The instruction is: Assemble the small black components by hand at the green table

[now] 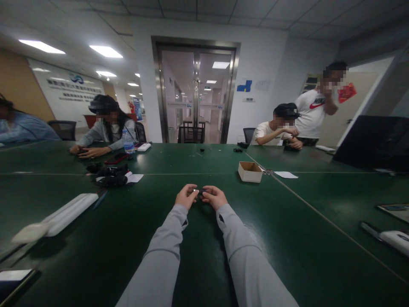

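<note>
Above the green table (204,247), my left hand (186,197) and my right hand (216,198) face each other, fingertips almost meeting. Between them is a small dark object (200,192) with a bright, shiny bit at its left end. The left thumb and fingers pinch that left end, while the right thumb and fingers close on the dark right part. It is too small for me to tell its kind. Part of it is covered by my fingers. An open cardboard box (251,174) stands beyond and to the right of my right hand.
To the left lie a black bundle of gear (110,175), a white power strip (72,215) and a phone (15,279). A water bottle (128,143) stands farther back. Across the table sit several people; one person stands at right near a black monitor (373,143).
</note>
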{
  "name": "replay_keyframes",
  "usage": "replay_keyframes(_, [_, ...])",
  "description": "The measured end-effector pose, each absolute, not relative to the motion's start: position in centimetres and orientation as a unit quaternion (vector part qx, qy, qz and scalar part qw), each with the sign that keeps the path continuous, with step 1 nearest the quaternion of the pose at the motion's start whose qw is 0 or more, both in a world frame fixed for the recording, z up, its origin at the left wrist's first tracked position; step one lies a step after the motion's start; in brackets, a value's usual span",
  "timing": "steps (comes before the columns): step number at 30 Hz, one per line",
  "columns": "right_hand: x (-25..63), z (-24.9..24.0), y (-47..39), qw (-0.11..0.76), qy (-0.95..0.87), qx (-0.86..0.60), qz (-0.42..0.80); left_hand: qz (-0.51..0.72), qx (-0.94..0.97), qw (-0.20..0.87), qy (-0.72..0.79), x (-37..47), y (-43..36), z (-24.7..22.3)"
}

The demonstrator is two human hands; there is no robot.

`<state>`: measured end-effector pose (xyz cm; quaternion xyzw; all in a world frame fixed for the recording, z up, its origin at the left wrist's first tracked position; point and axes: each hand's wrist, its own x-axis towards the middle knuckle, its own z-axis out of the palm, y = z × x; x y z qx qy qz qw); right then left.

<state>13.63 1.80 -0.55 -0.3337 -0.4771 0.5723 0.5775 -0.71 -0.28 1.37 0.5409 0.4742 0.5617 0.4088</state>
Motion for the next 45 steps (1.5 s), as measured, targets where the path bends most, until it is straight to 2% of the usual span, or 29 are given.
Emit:
replay_keyframes(6, [13.6, -0.5, 1.7, 0.575, -0.483, -0.325, 0.575, 0.565, 0.564, 0.408, 0.443, -0.9, 0.1, 0.8])
replay_keyframes(26, [13.3, -0.2, 1.2, 0.565, -0.501, -0.342, 0.559, 0.573, 0.530, 0.406, 0.476, -0.6, 0.5, 0.3])
replay_keyframes(29, [12.8, -0.1, 0.8, 0.554, -0.550, -0.378, 0.498, 0.577, 0.545, 0.393, 0.465, -0.7, 0.7, 0.2])
replay_keyframes(34, [12.2, 0.6, -0.2, 0.479, -0.660, -0.498, 0.296, 0.532, 0.609, 0.333, 0.485, -1.3, 0.7, 0.2])
replay_keyframes(36, [12.3, 0.9, -0.5, 0.469, -0.670, -0.514, 0.260, 0.511, 0.628, 0.312, 0.497, -1.3, 0.5, 0.3])
replay_keyframes(38, [12.4, 1.0, -0.6, 0.482, -0.651, -0.507, 0.296, 0.497, 0.635, 0.307, 0.505, -1.1, 0.1, 0.4])
replay_keyframes(42, [12.6, 0.7, -0.9, 0.504, -0.576, -0.451, 0.460, 0.496, 0.626, 0.327, 0.505, -0.2, -1.0, 0.6])
replay_keyframes(45, [12.5, 0.6, -1.4, 0.503, -0.567, -0.420, 0.499, 0.512, 0.616, 0.328, 0.501, 0.4, -1.9, 0.4])
